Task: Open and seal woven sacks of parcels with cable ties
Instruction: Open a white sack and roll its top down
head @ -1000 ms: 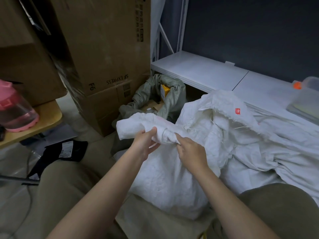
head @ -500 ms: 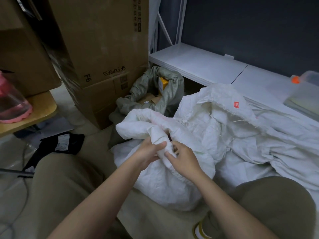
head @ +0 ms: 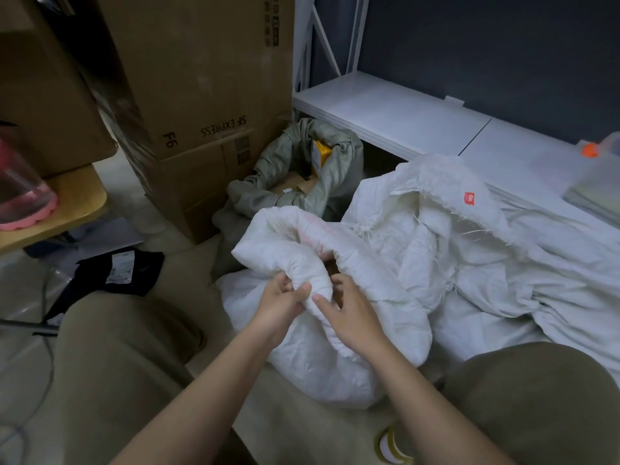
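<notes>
A white woven sack (head: 322, 357) stands on the floor between my knees, its mouth rolled down into a thick cuff. My left hand (head: 280, 302) grips the near part of that rolled rim, thumb on top. My right hand (head: 349, 310) pinches the same rim just to the right, fingers reaching into the opening. A sliver of brown shows inside the mouth. More white woven sacks (head: 486, 263) lie crumpled to the right. No cable tie is visible.
A grey-green sack (head: 302, 182) holding brown and yellow parcels sits open behind. Stacked cardboard boxes (head: 201, 95) rise at the left. A white shelf (head: 385, 112) runs along the back. A black parcel (head: 124, 273) lies on the floor, a pink bottle (head: 20, 196) on a wooden stool.
Both hands have come down and nearer to me, from a bunched fold of the sack to its rolled rim. The mouth has been rolled open wider.
</notes>
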The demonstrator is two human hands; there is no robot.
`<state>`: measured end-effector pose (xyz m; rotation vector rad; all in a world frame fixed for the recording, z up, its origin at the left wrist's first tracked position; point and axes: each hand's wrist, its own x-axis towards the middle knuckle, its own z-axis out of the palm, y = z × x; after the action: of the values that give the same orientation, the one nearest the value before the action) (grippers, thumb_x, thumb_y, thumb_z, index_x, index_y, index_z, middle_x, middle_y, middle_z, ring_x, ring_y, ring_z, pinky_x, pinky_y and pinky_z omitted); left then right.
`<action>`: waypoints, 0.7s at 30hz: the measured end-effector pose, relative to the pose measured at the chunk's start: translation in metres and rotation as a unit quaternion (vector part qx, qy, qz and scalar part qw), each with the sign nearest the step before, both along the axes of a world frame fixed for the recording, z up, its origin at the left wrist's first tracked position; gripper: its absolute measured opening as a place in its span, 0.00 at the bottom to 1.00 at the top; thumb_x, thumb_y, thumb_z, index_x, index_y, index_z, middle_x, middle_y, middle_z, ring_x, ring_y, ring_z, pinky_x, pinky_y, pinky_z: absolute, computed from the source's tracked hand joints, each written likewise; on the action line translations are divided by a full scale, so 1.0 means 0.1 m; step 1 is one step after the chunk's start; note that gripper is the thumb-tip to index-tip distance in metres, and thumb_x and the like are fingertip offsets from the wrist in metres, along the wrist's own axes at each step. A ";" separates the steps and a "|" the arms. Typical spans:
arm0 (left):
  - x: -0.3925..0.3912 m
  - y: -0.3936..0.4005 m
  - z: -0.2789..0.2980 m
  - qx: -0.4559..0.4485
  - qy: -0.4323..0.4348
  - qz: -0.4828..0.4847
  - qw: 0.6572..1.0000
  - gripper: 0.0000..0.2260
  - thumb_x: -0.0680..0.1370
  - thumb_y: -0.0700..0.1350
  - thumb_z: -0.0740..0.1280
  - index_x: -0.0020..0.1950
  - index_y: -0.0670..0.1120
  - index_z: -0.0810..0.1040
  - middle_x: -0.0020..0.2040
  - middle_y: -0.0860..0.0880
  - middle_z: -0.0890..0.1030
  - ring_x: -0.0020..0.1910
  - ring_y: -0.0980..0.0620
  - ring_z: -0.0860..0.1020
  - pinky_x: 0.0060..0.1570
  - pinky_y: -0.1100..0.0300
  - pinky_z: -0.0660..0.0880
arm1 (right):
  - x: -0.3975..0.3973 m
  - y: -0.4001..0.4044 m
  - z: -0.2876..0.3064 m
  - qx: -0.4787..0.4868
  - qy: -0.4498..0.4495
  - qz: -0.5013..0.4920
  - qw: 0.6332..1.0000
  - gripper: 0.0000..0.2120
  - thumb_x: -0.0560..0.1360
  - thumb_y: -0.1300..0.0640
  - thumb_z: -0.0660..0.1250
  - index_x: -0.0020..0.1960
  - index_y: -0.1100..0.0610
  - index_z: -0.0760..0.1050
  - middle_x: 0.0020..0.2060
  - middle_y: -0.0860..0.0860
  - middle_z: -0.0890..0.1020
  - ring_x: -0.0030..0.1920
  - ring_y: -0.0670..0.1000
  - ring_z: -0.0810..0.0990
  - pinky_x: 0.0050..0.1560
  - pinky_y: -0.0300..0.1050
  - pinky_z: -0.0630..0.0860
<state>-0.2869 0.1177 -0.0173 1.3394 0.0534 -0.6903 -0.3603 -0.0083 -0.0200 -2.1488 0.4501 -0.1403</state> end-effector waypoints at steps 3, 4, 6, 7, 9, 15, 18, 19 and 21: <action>0.00 0.01 0.01 0.050 0.042 0.005 0.998 0.06 0.77 0.36 0.66 0.53 0.43 0.77 0.48 0.46 0.81 0.47 0.52 0.81 0.48 0.59 0.78 | 0.06 0.00 -0.10 -0.027 -0.021 -0.019 0.999 0.06 0.75 0.55 0.67 0.50 0.56 0.76 0.36 0.47 0.78 0.37 0.46 0.76 0.39 0.43 0.74; 0.03 0.02 0.01 0.070 0.062 0.018 0.995 0.05 0.77 0.38 0.67 0.53 0.42 0.77 0.47 0.47 0.80 0.47 0.52 0.80 0.48 0.58 0.78 | 0.05 0.01 -0.15 -0.055 -0.020 -0.028 0.998 0.04 0.75 0.56 0.67 0.47 0.57 0.75 0.34 0.47 0.77 0.36 0.47 0.75 0.37 0.45 0.73; 0.09 0.07 -0.02 0.062 0.110 0.038 0.991 0.13 0.76 0.47 0.70 0.57 0.42 0.75 0.50 0.47 0.79 0.51 0.50 0.79 0.49 0.56 0.78 | -0.02 0.03 -0.26 -0.169 -0.036 -0.014 0.985 0.05 0.73 0.59 0.67 0.45 0.55 0.70 0.36 0.47 0.74 0.36 0.48 0.73 0.34 0.44 0.67; 0.13 0.10 -0.04 0.051 0.131 0.046 0.989 0.18 0.75 0.50 0.71 0.59 0.42 0.73 0.53 0.47 0.78 0.54 0.48 0.79 0.49 0.56 0.79 | -0.05 0.05 -0.32 -0.232 -0.052 0.012 0.971 0.10 0.70 0.61 0.69 0.45 0.54 0.68 0.37 0.48 0.73 0.37 0.49 0.72 0.33 0.43 0.65; 0.18 0.11 -0.06 0.044 0.153 0.065 0.985 0.23 0.75 0.49 0.72 0.63 0.39 0.71 0.58 0.44 0.76 0.58 0.46 0.77 0.49 0.55 0.78 | -0.12 0.13 -0.43 -0.287 -0.060 0.063 0.954 0.16 0.68 0.60 0.71 0.46 0.51 0.64 0.39 0.49 0.73 0.38 0.51 0.73 0.32 0.43 0.65; 0.21 0.04 -0.01 0.075 0.106 0.048 0.990 0.13 0.76 0.37 0.68 0.60 0.39 0.72 0.50 0.45 0.77 0.49 0.50 0.77 0.39 0.58 0.77 | -0.03 0.14 -0.22 -0.058 0.010 0.010 0.998 0.26 0.70 0.36 0.67 0.60 0.50 0.66 0.54 0.41 0.70 0.53 0.43 0.71 0.53 0.40 0.72; 0.20 0.07 0.07 0.027 0.120 -0.024 0.992 0.13 0.76 0.38 0.68 0.60 0.41 0.76 0.51 0.46 0.82 0.50 0.51 0.79 0.44 0.58 0.77 | 0.11 0.15 -0.18 0.000 0.007 0.035 0.999 0.29 0.72 0.40 0.68 0.68 0.48 0.64 0.60 0.41 0.73 0.60 0.43 0.74 0.58 0.43 0.75; 0.21 0.09 0.09 0.015 0.111 -0.038 0.993 0.14 0.76 0.39 0.68 0.61 0.42 0.77 0.54 0.47 0.82 0.54 0.50 0.79 0.48 0.57 0.76 | 0.15 0.17 -0.19 0.024 0.009 0.044 0.999 0.28 0.72 0.42 0.69 0.68 0.48 0.65 0.59 0.41 0.75 0.60 0.43 0.75 0.57 0.42 0.75; 0.27 0.14 0.16 -0.012 0.092 -0.048 0.995 0.15 0.77 0.42 0.66 0.64 0.43 0.76 0.59 0.46 0.81 0.60 0.48 0.78 0.56 0.54 0.74 | 0.19 0.19 -0.18 0.080 -0.005 0.046 0.996 0.37 0.68 0.41 0.72 0.72 0.45 0.62 0.64 0.41 0.72 0.64 0.41 0.72 0.60 0.39 0.73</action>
<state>-0.2595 0.1319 -0.0016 1.2576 0.1292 -0.8923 -0.3414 0.0108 -0.0378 -2.0061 0.3446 -0.0609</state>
